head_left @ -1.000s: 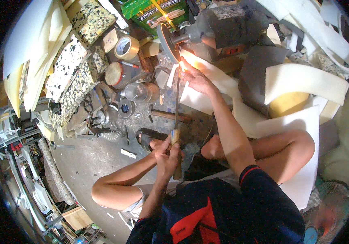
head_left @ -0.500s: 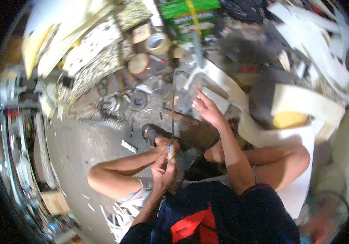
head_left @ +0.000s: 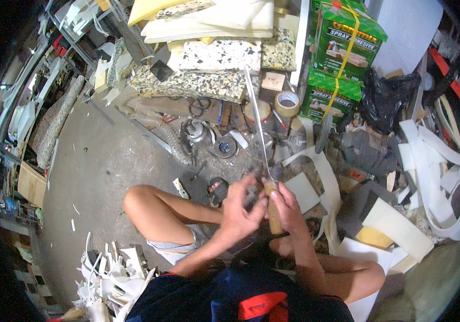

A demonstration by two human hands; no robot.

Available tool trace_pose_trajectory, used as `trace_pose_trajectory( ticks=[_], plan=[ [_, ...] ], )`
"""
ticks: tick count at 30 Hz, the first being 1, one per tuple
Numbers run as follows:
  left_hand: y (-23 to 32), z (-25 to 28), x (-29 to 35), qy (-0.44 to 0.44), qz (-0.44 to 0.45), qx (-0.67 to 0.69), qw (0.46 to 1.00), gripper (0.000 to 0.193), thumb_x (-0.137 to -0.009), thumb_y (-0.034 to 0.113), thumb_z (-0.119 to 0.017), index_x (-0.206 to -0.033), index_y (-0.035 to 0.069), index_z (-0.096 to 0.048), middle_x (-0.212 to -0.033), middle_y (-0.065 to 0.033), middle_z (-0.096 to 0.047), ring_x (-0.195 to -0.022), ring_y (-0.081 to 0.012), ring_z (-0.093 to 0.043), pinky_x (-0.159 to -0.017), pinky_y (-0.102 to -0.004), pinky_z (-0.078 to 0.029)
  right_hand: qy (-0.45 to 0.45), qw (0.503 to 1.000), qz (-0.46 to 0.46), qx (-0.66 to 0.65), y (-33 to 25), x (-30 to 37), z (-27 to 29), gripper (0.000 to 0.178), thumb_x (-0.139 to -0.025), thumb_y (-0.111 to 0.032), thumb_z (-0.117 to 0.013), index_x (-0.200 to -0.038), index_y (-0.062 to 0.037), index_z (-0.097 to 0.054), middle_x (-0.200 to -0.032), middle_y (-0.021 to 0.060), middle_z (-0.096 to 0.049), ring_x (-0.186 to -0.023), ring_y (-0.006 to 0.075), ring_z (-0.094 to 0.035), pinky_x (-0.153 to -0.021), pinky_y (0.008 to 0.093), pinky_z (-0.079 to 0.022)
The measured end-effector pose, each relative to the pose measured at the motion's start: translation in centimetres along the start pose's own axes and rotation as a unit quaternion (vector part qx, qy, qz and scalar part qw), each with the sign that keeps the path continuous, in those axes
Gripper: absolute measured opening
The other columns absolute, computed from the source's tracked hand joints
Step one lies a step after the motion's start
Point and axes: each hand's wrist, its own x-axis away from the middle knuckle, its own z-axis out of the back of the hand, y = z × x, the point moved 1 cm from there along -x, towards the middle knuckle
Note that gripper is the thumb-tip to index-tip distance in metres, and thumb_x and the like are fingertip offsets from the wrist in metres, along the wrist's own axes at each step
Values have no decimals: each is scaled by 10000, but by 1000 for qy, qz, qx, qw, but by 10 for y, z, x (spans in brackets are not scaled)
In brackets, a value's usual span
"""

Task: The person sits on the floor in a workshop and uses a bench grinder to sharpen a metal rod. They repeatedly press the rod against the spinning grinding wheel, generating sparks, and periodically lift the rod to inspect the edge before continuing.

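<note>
A long thin knife blade [head_left: 258,118] points away from me, rising from a pale wooden handle [head_left: 274,217]. My right hand [head_left: 288,208] is closed round that handle, thumb along its top. Just left of it, my left hand [head_left: 238,206] is curled, its fingertips near the base of the blade. Something dark grey shows between the left fingers, too blurred to name. Both hands are above my crossed legs.
Speckled foam blocks [head_left: 192,86], a tape roll [head_left: 287,103] and green boxes [head_left: 345,45] stand ahead. White foam strips [head_left: 423,161] are heaped at right, foam scraps [head_left: 115,279] at lower left. A corrugated hose [head_left: 168,137] and a white square piece [head_left: 303,192] lie on the floor.
The knife has passed from my left hand to my right, which was stretched out open. Both hands have come together, the left now beside the handle. The view has turned left.
</note>
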Motion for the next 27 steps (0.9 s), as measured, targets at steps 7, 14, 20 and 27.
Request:
trace_pose_trajectory(
  ticks=[7,14,20,27],
  plan=[
    [15,94,-120,91,99,359,924,438,-949,166,-669,-1297,-60,-528,-968,-96,-679,-752,-131,-649,-590,-246,-531,-60,982,11,179,-33,19,4,295,-1023,-204,-467,-1104,28,-629,-778,50,-625,-618,128,-571,-607,281,-488],
    [4,113,-115,122,86,345,927,178,-926,151,-713,-940,-2,-624,-641,4,-607,-492,-64,-551,-446,-210,-432,-71,959,29,274,-38,15,-12,350,-1020,-318,-529,-1076,19,-608,-750,37,-619,-610,112,-572,-566,279,-468],
    [-4,116,-109,145,98,359,917,175,-932,152,-705,-931,-6,-631,-657,-10,-625,-490,-63,-557,-435,-210,-431,-79,956,23,283,-35,13,-11,357,-1010,-319,-552,-1098,21,-615,-735,39,-628,-595,106,-575,-552,276,-464],
    [-11,121,-106,161,98,343,920,168,-935,129,-696,-975,-22,-632,-656,-16,-627,-482,-68,-552,-432,-217,-443,-69,959,8,273,-37,11,-20,296,-983,-250,-571,-1095,14,-647,-705,41,-633,-561,110,-588,-536,281,-473]
  ],
)
